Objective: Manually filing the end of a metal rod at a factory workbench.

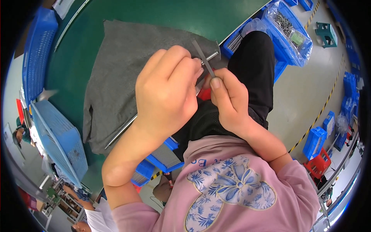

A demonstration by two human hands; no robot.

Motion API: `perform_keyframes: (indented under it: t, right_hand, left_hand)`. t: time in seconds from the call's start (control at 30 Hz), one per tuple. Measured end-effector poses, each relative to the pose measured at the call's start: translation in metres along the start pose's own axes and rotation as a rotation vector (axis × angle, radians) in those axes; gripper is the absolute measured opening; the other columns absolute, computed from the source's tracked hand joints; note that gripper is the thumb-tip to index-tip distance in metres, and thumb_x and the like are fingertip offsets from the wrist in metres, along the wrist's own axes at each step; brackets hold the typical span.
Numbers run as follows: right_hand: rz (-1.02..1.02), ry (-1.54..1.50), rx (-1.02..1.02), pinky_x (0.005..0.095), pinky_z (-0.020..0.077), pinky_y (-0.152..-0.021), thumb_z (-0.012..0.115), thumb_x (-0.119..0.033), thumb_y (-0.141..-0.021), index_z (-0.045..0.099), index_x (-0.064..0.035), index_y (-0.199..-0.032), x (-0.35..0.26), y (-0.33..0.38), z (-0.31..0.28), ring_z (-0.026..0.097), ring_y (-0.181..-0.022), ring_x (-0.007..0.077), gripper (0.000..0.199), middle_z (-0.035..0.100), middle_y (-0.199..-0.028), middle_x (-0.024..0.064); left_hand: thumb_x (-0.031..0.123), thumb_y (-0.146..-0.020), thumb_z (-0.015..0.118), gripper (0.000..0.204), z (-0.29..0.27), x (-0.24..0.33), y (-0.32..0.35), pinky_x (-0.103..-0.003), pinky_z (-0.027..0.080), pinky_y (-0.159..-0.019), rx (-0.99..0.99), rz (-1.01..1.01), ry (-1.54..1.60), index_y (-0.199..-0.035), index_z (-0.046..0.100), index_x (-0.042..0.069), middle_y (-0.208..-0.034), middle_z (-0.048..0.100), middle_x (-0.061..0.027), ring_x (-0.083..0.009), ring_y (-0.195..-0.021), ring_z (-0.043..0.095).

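Observation:
My left hand [166, 89] is closed round a thin shiny metal rod [121, 131]. The rod slants from the lower left, passes behind the hand and shows its far tip just beyond the fingertips. In my right hand [230, 98] a narrow flat dark-grey file [203, 56] is pinched between thumb and fingers. Its blade crosses the rod near the tip; whether they touch I cannot tell. Beneath the hands a dark grey cloth [119, 65] lies over the green table [162, 15]. Something red [205, 94] shows partly between the hands, its kind hidden.
Blue baskets [62, 135] stand along the left side of the table. On the upper right is a bag-lined blue bin [288, 31] of small metal parts. A long rod [71, 25] lies at upper left. A green stool [326, 34] and red chair [319, 162] stand rightward.

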State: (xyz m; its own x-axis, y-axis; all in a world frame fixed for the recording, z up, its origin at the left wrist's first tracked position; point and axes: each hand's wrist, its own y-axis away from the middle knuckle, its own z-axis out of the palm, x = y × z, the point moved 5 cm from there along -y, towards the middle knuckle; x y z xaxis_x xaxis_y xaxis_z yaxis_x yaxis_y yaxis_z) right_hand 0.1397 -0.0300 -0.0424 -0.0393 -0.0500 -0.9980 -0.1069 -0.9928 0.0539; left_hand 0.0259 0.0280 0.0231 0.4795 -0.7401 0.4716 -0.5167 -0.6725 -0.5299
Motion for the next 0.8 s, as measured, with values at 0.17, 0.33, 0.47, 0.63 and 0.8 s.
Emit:
perform_keyframes:
  t: [0.17, 0.33, 0.47, 0.63, 0.8]
  right_hand:
    - [-0.012, -0.055, -0.003, 0.0252, 0.0420, -0.055, 0.048, -0.006, -0.093, 0.056, 0.0007, -0.088, -0.004, -0.006, 0.002, 0.054, -0.057, 0.0131, 0.011, 0.058, -0.069, 0.0086]
    - [-0.001, -0.025, -0.003, 0.0266, 0.0417, -0.054, 0.048, -0.005, -0.093, 0.056, 0.0008, -0.088, -0.008, -0.008, 0.003, 0.051, -0.057, 0.0122, 0.011, 0.058, -0.068, 0.0083]
    - [0.019, -0.003, -0.026, 0.0256, 0.0401, -0.052, 0.048, -0.005, -0.093, 0.057, 0.0002, -0.088, 0.001, -0.008, 0.001, 0.050, -0.054, 0.0106, 0.011, 0.055, -0.063, 0.0066]
    - [0.007, -0.016, -0.009, 0.0238, 0.0371, -0.050, 0.049, -0.007, -0.093, 0.057, -0.0001, -0.088, 0.007, -0.002, 0.000, 0.047, -0.052, 0.0088, 0.012, 0.050, -0.059, 0.0049]
    - [-0.024, -0.090, -0.021, 0.0244, 0.0385, -0.051, 0.048, -0.008, -0.094, 0.056, -0.0008, -0.088, -0.001, -0.017, 0.006, 0.048, -0.053, 0.0093, 0.013, 0.051, -0.060, 0.0057]
  left_hand:
    - [-0.007, -0.059, 0.065, 0.020, 0.000, 0.000, 0.000, -0.035, 0.042, -0.053, -0.006, 0.017, 0.018, -0.076, 0.058, 0.001, -0.074, 0.052, -0.0073, -0.0257, -0.062, 0.050]
    - [-0.007, -0.059, 0.065, 0.020, -0.001, 0.001, 0.000, -0.036, 0.041, -0.053, -0.010, 0.015, -0.006, -0.075, 0.058, 0.002, -0.073, 0.052, -0.0072, -0.0259, -0.062, 0.051]
    - [-0.007, -0.059, 0.065, 0.019, -0.001, -0.002, -0.003, -0.035, 0.042, -0.053, -0.007, 0.003, 0.009, -0.074, 0.057, 0.002, -0.073, 0.052, -0.0075, -0.0260, -0.061, 0.051]
    - [-0.006, -0.059, 0.066, 0.019, -0.001, -0.002, -0.002, -0.036, 0.042, -0.053, -0.006, -0.011, 0.010, -0.074, 0.057, 0.002, -0.073, 0.052, -0.0075, -0.0266, -0.061, 0.051]
    - [-0.006, -0.058, 0.066, 0.020, -0.002, -0.002, -0.003, -0.036, 0.042, -0.054, -0.026, -0.008, 0.006, -0.075, 0.057, 0.002, -0.073, 0.052, -0.0073, -0.0263, -0.062, 0.051]
